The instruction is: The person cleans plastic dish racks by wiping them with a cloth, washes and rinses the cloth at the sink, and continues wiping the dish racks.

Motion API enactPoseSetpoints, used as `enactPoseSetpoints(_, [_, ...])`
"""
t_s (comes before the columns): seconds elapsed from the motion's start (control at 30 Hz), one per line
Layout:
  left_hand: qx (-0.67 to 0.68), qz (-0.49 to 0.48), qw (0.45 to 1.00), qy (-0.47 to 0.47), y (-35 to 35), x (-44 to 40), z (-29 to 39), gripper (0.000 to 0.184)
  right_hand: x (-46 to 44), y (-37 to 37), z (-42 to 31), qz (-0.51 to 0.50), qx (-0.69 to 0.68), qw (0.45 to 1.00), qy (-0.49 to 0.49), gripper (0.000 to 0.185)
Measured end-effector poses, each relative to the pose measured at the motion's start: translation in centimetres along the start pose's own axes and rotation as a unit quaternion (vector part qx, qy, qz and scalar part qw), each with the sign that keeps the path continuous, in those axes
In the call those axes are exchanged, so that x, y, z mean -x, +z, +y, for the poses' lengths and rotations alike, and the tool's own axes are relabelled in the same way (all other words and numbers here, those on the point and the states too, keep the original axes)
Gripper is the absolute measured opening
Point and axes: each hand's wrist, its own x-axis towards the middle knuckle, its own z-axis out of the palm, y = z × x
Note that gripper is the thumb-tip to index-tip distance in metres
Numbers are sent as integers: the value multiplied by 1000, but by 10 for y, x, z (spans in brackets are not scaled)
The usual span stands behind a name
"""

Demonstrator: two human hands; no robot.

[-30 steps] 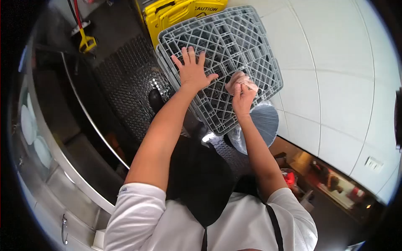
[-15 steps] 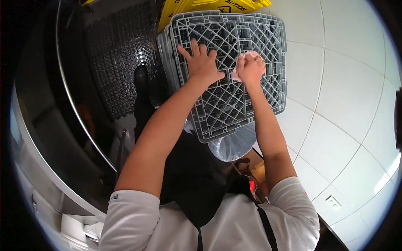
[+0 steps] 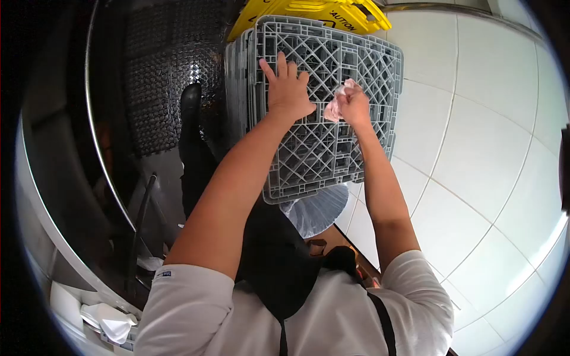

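A grey lattice plastic crate (image 3: 309,155) stands in front of me, its grid surface facing me, with more crate edges below it on the left. My left hand (image 3: 288,92) rests on the upper left of the grid with fingers spread and nothing held. Bunched in my right hand (image 3: 355,107) is a pale pink cloth (image 3: 334,111), against the grid right of centre. My right fingers are closed round the cloth.
Yellow caution signs (image 3: 314,13) stand behind the crate. White tiled wall (image 3: 475,136) lies to the right, a black rubber mat (image 3: 157,77) to the left. A plastic-covered round container (image 3: 317,210) is below the crate. Steel equipment with a rail (image 3: 98,139) runs along the left.
The view has turned and shifted. My right hand went up the grid with the cloth, then slightly down and left. My left hand stays spread on the crate.
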Motion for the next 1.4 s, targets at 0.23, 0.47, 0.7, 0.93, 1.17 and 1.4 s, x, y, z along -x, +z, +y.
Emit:
enactPoseSetpoints(0.23, [7, -5, 1000, 2, -1, 0, -1, 81, -1, 36, 5, 55, 76, 983, 157, 17])
enactPoseSetpoints(0.47, [12, 11, 1000, 9, -1, 1, -1, 80, 48, 15, -5, 79, 48, 992, 87, 21])
enactPoseSetpoints(0.7, [8, 20, 1000, 6, 2, 0, -2, 80, 31, 23, -27, 69, 23, 981, 178, 39])
enactPoseSetpoints(0.93, [1, 19, 1000, 10, 0, 1, -1, 80, 33, 25, -3, 53, 104, 987, 114, 37])
enactPoseSetpoints(1.17, [20, 23, 999, 10, -1, 0, -4, 81, 66, 28, -24, 99, 33, 994, 31, 25])
enactPoseSetpoints(1.4, [26, 31, 999, 18, 4, 1, -5, 80, 79, 27, -43, 102, 78, 992, 10, 22])
